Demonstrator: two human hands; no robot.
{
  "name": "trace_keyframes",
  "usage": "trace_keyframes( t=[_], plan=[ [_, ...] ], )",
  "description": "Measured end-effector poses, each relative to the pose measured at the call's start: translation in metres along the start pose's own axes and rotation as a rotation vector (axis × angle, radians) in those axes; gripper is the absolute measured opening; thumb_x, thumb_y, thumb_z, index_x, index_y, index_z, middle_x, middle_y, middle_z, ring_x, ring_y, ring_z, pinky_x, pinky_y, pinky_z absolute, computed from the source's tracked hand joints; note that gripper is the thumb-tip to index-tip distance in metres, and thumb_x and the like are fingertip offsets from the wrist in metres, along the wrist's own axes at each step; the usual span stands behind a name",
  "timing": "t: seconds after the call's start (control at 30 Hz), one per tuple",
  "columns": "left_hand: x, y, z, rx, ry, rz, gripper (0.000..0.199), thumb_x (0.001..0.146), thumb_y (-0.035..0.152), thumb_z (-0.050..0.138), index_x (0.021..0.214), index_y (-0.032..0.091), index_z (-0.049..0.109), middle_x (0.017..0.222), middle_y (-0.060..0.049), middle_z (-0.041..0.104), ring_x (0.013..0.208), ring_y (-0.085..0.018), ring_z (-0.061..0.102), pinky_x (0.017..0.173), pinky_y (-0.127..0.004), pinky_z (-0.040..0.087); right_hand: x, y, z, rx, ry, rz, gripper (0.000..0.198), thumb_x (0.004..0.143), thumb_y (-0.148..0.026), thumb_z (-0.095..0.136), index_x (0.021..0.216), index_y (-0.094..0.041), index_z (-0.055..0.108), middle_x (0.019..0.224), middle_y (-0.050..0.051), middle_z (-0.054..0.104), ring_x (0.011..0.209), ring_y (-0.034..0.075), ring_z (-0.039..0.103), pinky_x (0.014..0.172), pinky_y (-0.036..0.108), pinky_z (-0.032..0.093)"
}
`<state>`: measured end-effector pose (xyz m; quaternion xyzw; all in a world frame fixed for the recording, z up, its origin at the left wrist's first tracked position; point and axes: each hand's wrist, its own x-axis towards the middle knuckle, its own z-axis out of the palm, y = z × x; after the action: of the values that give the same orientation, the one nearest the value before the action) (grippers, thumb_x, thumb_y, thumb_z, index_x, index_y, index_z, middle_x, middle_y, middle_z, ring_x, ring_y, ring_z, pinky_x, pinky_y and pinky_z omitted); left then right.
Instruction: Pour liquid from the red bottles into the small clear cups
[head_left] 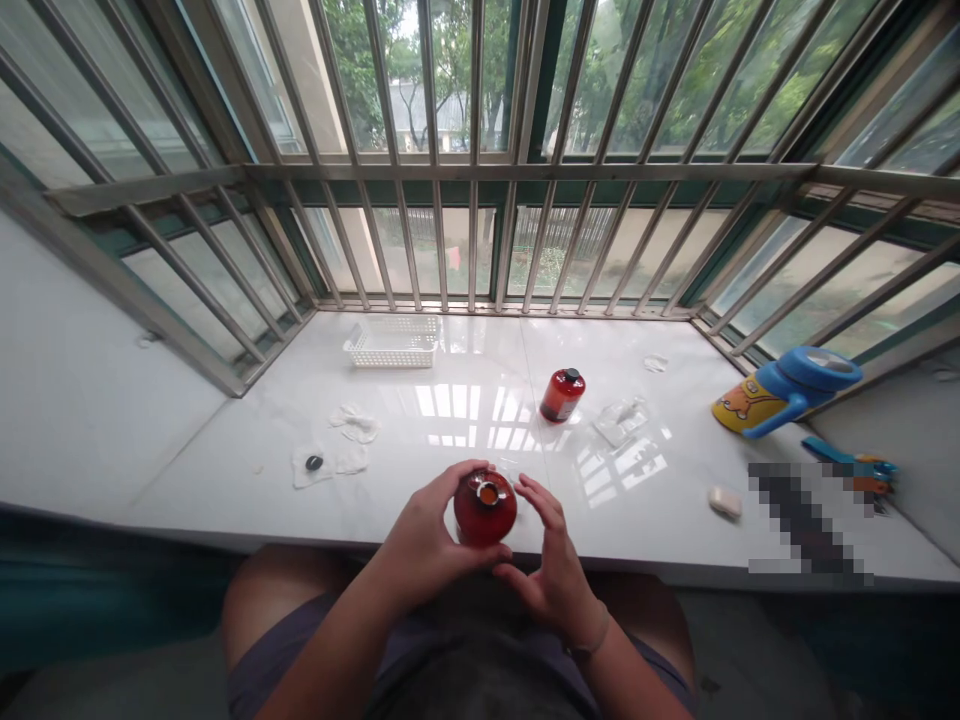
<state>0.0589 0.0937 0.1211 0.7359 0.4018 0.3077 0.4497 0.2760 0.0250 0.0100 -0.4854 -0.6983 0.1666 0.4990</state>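
Near the front edge of the white sill, a round red bottle (484,522) with an uncapped mouth is in my left hand (435,530), its fingers and thumb wrapped around the left side. Beside the bottle's right side is my right hand (551,555), fingers apart and curved toward it, holding nothing I can see. A black cap (314,463) lies on a white tissue (349,459) to the left. Farther back stands a second red bottle (562,396) with a black cap on.
A white plastic basket (392,345) sits by the barred window. Crumpled clear plastic (621,422) lies right of the second bottle. Toward the right are a tilted blue-and-yellow cup (780,392), a small pale block (724,503), a blue strap (829,452) and a pixelated dark area.
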Motion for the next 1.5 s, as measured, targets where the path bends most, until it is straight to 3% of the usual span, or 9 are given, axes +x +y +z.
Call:
trace_keyframes(
  t=[0.13, 0.37, 0.57, 0.8, 0.93, 1.0, 1.17, 1.3, 1.5],
  plan=[
    [-0.004, 0.016, 0.014, -0.105, -0.163, 0.061, 0.089, 0.070, 0.042, 0.099, 0.149, 0.036, 0.058, 0.152, -0.008, 0.064, 0.144, -0.036, 0.059, 0.124, -0.051, 0.050, 0.007, -0.025, -0.009, 0.150, -0.131, 0.098, 0.093, 0.090, -0.061, 0.074, 0.164, -0.024, 0.032, 0.156, 0.018, 0.055, 0.142, 0.039, 0.059, 0.117, 0.053, 0.054],
    [-0.007, 0.022, 0.015, -0.079, -0.284, 0.192, 0.099, 0.065, 0.051, 0.101, 0.153, 0.035, 0.057, 0.169, -0.013, 0.044, 0.161, -0.045, 0.032, 0.130, -0.065, 0.036, 0.007, -0.036, -0.028, 0.229, -0.122, 0.192, 0.083, 0.078, -0.061, 0.086, 0.146, -0.027, 0.053, 0.137, 0.014, 0.068, 0.122, 0.038, 0.070, 0.104, 0.051, 0.061],
    [-0.001, -0.003, 0.009, 0.021, -0.171, 0.183, 0.082, 0.102, 0.073, 0.047, 0.171, 0.033, 0.028, 0.178, -0.009, 0.029, 0.166, -0.037, 0.024, 0.136, -0.061, 0.024, -0.019, -0.021, -0.030, 0.156, 0.093, 0.277, 0.093, 0.070, -0.073, 0.088, 0.145, -0.029, 0.056, 0.130, 0.011, 0.071, 0.113, 0.038, 0.073, 0.099, 0.051, 0.062],
    [0.038, -0.071, 0.029, 0.274, -0.145, 0.081, 0.109, 0.078, 0.055, 0.091, 0.167, 0.031, 0.033, 0.176, -0.014, 0.033, 0.166, -0.038, 0.022, 0.134, -0.064, 0.024, -0.031, 0.003, -0.052, -0.107, 0.229, 0.401, 0.082, 0.079, -0.062, 0.084, 0.146, -0.025, 0.054, 0.137, 0.015, 0.069, 0.120, 0.038, 0.071, 0.101, 0.053, 0.061],
    [0.061, -0.099, 0.051, 0.251, -0.184, 0.016, 0.122, 0.070, 0.052, 0.097, 0.169, 0.029, 0.029, 0.176, -0.019, 0.029, 0.166, -0.042, 0.020, 0.132, -0.066, 0.027, -0.028, 0.017, -0.063, -0.198, 0.244, 0.371, 0.078, 0.081, -0.061, 0.083, 0.145, -0.026, 0.055, 0.137, 0.014, 0.068, 0.121, 0.036, 0.070, 0.102, 0.052, 0.061],
    [0.067, -0.104, 0.058, 0.227, -0.182, 0.007, 0.113, 0.070, 0.050, 0.098, 0.164, 0.029, 0.038, 0.174, -0.019, 0.033, 0.166, -0.042, 0.020, 0.131, -0.066, 0.028, -0.025, 0.022, -0.067, -0.226, 0.233, 0.343, 0.075, 0.082, -0.059, 0.083, 0.144, -0.027, 0.055, 0.138, 0.013, 0.066, 0.123, 0.036, 0.068, 0.102, 0.052, 0.061],
    [0.065, -0.098, 0.058, 0.177, -0.128, -0.006, 0.080, 0.069, 0.039, 0.098, 0.139, 0.028, 0.060, 0.159, -0.015, 0.052, 0.157, -0.040, 0.041, 0.127, -0.060, 0.039, -0.021, 0.032, -0.070, -0.265, 0.177, 0.358, 0.073, 0.083, -0.057, 0.084, 0.143, -0.028, 0.054, 0.135, 0.011, 0.067, 0.121, 0.033, 0.069, 0.103, 0.049, 0.061],
    [0.049, -0.084, 0.045, 0.143, -0.094, -0.028, 0.076, 0.069, 0.034, 0.097, 0.134, 0.029, 0.059, 0.139, -0.008, 0.066, 0.131, -0.034, 0.065, 0.115, -0.052, 0.052, -0.021, 0.036, -0.066, -0.253, 0.119, 0.365, 0.073, 0.083, -0.054, 0.085, 0.144, -0.029, 0.054, 0.136, 0.010, 0.066, 0.122, 0.033, 0.068, 0.105, 0.050, 0.059],
    [0.026, -0.067, 0.028, 0.158, -0.053, 0.026, 0.082, 0.068, 0.040, 0.100, 0.139, 0.032, 0.060, 0.139, -0.009, 0.066, 0.131, -0.034, 0.065, 0.112, -0.051, 0.056, -0.016, 0.034, -0.060, -0.267, 0.043, 0.262, 0.070, 0.085, -0.037, 0.083, 0.147, -0.030, 0.052, 0.141, 0.011, 0.064, 0.131, 0.036, 0.063, 0.110, 0.057, 0.056]
  ],
)
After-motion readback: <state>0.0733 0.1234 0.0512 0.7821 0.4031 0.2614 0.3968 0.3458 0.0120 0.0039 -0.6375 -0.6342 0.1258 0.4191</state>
